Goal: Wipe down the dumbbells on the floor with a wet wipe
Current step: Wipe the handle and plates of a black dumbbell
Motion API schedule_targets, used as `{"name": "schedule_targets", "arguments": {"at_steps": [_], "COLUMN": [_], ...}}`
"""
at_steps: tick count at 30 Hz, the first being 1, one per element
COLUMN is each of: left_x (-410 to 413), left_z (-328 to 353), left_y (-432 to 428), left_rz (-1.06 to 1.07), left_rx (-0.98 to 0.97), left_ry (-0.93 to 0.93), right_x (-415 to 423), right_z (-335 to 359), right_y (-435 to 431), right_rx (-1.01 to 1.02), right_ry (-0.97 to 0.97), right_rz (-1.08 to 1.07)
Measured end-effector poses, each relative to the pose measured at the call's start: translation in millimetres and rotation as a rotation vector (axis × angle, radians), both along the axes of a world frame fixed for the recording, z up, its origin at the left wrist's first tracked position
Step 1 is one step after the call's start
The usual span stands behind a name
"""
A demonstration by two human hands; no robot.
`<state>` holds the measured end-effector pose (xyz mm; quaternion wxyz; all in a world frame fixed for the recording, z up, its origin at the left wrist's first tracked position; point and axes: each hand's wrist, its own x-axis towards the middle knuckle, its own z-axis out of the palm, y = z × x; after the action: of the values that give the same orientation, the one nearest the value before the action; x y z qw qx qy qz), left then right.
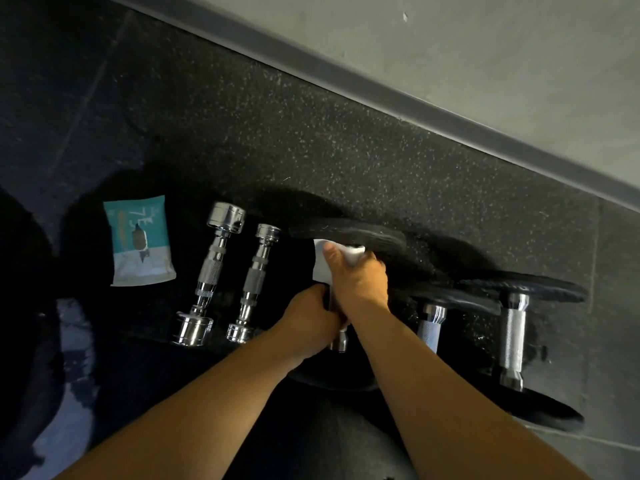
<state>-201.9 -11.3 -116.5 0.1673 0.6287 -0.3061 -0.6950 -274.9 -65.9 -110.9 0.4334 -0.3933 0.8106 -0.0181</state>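
Note:
A large black-plated dumbbell (349, 233) lies on the dark rubber floor in the middle. My right hand (360, 277) presses a white wet wipe (323, 261) around the upper part of its chrome handle, just below the far plate. Lower on the same handle, my left hand (311, 317) grips the bar. The near plate is mostly hidden under my arms. Two small chrome dumbbells (211, 271) (254, 282) lie side by side to the left. Two more black-plated dumbbells (431, 327) (512, 337) lie to the right.
A teal and white wet wipe pack (140, 240) lies on the floor left of the chrome dumbbells. A grey wall with a dark baseboard (415, 105) runs diagonally behind the row. Dark shapes with a pale patch (69, 358) fill the lower left.

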Motion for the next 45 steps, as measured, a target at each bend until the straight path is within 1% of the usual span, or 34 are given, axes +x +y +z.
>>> {"name": "schedule_targets", "arguments": {"at_steps": [2,6,9,12,15,17,20,23,25,28,30,33,34,36,39,41,42,45], "left_x": [-1.2,-7.4,-10.3,-5.3,2.4,7.2,10.7,8.4,6.0,4.9,5.7,5.6,5.5,6.1,7.2,6.3,5.3,0.5], "left_z": [-0.5,-6.9,-11.3,-6.4,16.2,40.8,84.6,124.4,151.3,197.1,227.8,270.9,286.8,315.5,352.4,373.3,381.1,394.3], "left_y": [-2.1,-4.2,1.5,5.1,-1.2,-6.6,-10.0,-6.9,-4.8,1.4,6.1,11.6,13.9,19.3,28.8,36.4,40.9,55.0], "left_rz": [0.009,0.037,0.062,-0.001,-0.04,-0.112,-0.19,-0.259,-0.304,-0.29,-0.283,-0.299,-0.293,-0.305,-0.33,-0.328,-0.325,-0.286], "left_rx": [0.017,0.067,0.02,-0.052,-0.142,-0.214,-0.338,-0.428,-0.485,-0.458,-0.428,-0.363,-0.332,-0.288,-0.272,-0.292,-0.311,-0.418], "left_ry": [0.04,0.068,0.016,-0.099,-0.17,-0.21,-0.248,-0.285,-0.322,-0.292,-0.23,-0.058,0.0,0.067,0.075,0.057,0.036,-0.115], "right_x": [2.8,5.7,6.5,9.0,9.3,8.3,5.5,2.0,-2.1,-11.0,-20.5,-32.5,-36.9,-45.7,-55.5,-56.5,-54.5,-43.4], "right_z": [-4.1,-9.3,-5.0,6.5,24.0,42.3,77.3,118.8,147.6,192.2,219.0,246.3,255.9,277.2,307.1,323.5,333.5,363.9], "right_y": [-2.8,-7.1,-11.0,-10.9,-3.9,1.6,5.4,4.3,3.4,7.7,13.7,19.4,21.8,26.8,36.6,41.8,43.8,50.8], "right_rx": [0.055,0.122,0.138,0.135,0.086,0.031,-0.088,-0.144,-0.153,-0.14,-0.118,-0.049,-0.012,0.07,0.084,0.055,0.028,-0.134], "right_ry": [-0.038,-0.069,-0.113,-0.168,-0.228,-0.252,-0.298,-0.367,-0.477,-0.635,-0.792,-1.083,-1.16,-1.317,-1.457,-1.472,-1.445,-1.246], "right_rz": [-0.105,-0.184,-0.244,-0.255,-0.25,-0.233,-0.213,-0.239,-0.316,-0.419,-0.46,-0.508,-0.51,-0.443,-0.339,-0.3,-0.282,-0.288]}}
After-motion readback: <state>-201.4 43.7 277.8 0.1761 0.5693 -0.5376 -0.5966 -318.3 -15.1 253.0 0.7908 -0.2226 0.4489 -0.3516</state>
